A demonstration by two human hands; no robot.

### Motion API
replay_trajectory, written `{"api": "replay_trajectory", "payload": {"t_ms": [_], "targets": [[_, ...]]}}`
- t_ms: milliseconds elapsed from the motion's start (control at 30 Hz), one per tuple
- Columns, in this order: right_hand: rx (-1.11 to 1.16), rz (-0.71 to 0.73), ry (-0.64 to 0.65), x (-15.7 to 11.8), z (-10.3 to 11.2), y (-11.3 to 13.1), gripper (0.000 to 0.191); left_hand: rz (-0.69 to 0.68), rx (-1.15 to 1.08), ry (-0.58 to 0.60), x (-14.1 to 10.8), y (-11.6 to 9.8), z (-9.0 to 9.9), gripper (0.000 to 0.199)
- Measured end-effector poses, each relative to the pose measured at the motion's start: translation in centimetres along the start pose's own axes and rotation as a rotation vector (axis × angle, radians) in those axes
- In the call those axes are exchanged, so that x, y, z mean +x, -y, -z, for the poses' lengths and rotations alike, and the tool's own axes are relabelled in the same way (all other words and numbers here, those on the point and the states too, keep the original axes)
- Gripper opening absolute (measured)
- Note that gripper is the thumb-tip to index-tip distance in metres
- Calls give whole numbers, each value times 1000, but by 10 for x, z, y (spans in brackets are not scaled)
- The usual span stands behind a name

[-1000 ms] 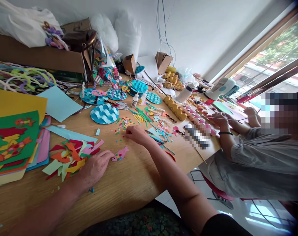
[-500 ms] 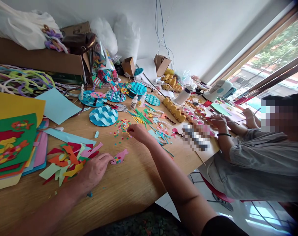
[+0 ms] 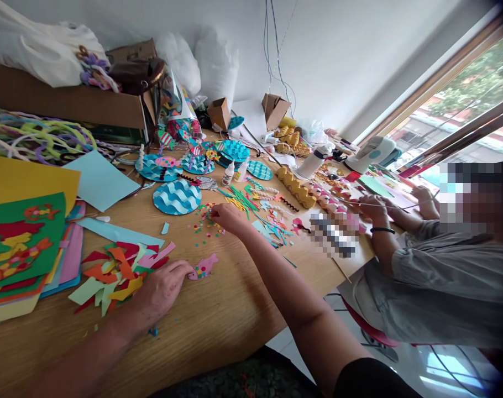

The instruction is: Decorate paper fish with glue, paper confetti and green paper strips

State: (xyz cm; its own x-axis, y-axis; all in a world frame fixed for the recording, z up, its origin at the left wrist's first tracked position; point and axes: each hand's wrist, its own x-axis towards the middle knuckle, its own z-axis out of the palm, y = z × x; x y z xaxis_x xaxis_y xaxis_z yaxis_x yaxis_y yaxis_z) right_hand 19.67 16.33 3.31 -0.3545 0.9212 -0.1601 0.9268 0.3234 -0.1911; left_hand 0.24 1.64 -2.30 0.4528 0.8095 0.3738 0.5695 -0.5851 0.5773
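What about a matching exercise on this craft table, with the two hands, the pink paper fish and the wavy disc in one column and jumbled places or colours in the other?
Column one
1. Left hand
2. Right hand
3. Pink paper fish
4. Wavy disc

Column two
A. Blue, with pale bands
B. At the small paper dots
C. Fingertips at the fish's head
D. Patterned with coloured spots

Right pairs: 1-C, 2-B, 3-D, 4-A

Daylight enters the wood-framed window (image 3: 462, 105) beside a pale wall (image 3: 334, 55).
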Motion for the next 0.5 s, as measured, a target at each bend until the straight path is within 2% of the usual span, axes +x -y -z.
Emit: {"api": "replay_trajectory", "payload": {"t_ms": [200,367,433,500], "targets": [[97,-17,-31,-4,5,0,13,15,-5,19,0,0,0,33],[284,-22,-52,-23,11,-6,13,36,-58,9,5,-10,10,30],[499,-3,-28,-35,11,-5,13,92,-108,-16,10,-17,18,25],[925,14,24,-49,9,2,12,197,-173,-47,16,-25,26,20]]}}
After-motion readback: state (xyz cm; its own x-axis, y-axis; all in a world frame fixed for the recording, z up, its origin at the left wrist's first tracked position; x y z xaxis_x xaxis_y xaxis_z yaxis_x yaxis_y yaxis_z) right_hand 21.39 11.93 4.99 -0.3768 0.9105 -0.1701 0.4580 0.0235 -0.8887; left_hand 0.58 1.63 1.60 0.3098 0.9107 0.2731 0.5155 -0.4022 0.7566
